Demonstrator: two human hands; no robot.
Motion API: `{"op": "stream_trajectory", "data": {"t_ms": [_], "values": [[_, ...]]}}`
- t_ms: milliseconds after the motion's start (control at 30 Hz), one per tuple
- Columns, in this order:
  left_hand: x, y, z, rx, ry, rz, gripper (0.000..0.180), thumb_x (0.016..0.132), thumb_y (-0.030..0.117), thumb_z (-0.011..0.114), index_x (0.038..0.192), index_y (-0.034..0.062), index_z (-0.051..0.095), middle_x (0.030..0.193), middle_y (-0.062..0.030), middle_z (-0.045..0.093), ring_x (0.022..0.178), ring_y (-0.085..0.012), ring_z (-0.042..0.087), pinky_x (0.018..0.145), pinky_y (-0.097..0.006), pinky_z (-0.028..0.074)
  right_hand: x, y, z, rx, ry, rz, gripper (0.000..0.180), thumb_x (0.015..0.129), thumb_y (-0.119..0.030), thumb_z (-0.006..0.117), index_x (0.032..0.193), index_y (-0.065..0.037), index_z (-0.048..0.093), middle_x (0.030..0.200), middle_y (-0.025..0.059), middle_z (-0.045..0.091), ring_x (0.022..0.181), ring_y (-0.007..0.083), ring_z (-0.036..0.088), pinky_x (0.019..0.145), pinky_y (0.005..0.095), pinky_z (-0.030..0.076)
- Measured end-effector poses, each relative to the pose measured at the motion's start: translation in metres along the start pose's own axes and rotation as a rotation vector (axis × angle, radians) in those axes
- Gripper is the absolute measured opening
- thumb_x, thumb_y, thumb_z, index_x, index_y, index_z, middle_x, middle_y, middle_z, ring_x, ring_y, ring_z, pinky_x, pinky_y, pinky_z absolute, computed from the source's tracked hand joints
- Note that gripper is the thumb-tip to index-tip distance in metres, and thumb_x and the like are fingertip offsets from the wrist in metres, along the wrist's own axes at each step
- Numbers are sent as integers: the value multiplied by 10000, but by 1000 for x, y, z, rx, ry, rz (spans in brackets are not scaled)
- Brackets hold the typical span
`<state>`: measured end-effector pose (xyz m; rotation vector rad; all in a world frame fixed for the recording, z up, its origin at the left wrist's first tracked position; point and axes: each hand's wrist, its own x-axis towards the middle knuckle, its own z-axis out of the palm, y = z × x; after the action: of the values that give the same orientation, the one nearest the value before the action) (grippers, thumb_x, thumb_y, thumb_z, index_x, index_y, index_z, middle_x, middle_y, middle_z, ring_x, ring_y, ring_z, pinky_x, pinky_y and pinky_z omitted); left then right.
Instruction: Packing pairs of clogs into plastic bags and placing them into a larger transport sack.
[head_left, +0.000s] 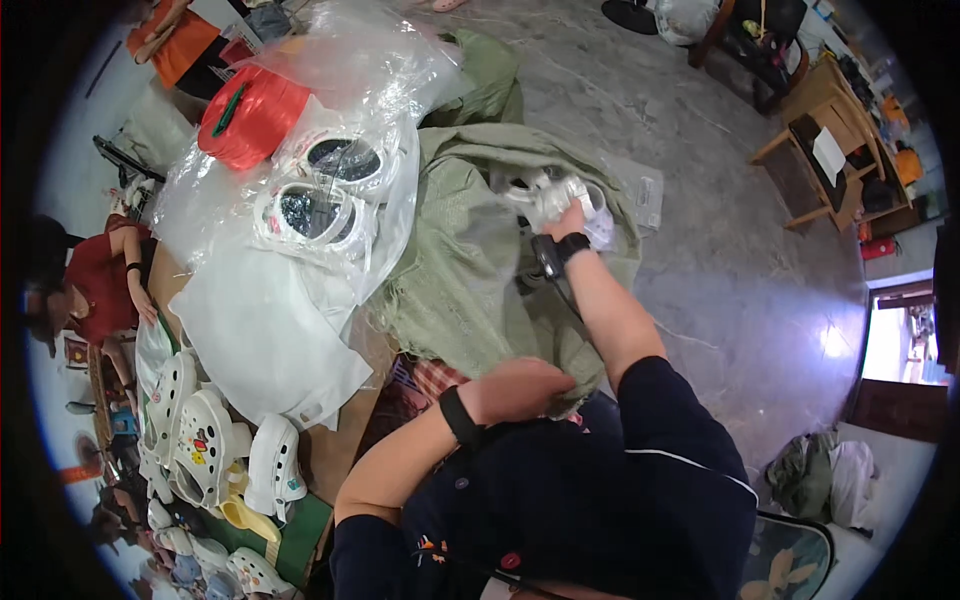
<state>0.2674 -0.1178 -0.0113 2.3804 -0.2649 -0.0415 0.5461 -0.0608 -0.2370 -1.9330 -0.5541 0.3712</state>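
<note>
A wrapped white bundle (553, 196) is held in the green sack (458, 240) by the right hand (571, 220); the near edge is touched by the left hand (522, 389), grip cannot be determined.

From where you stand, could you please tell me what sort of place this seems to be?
It looks like a small footwear workshop or packing room: pale clogs cluster at lower left, a large red coil, perhaps plastic twine, sits nearby, and a green woven sack spreads before the person.

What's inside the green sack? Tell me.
White items in clear plastic, apparently shoes, show in the sack, the right hand at them. Folds hide anything deeper.
</note>
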Motion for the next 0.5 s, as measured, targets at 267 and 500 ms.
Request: {"op": "stream_trajectory", "data": {"t_ms": [267,500], "values": [[-49,6,-35,-175,28,-236,324,683,106,674,997,66,606,855,-170,616,826,-377,592,715,-438,471,-25,-17,-19,-1138,-408,375,688,873,-417,515,1401,-6,359,1493,174,297,1375,342,279,1032,558,304],[-65,21,-9,-196,-67,-308,287,738,61,622,1025,62,603,871,-177,614,846,-393,578,710,-452,459,-56,121,-107,-799,225,854,499,925,-255,447,1398,-104,399,1414,113,443,1234,327,495,930,504,438]]}}
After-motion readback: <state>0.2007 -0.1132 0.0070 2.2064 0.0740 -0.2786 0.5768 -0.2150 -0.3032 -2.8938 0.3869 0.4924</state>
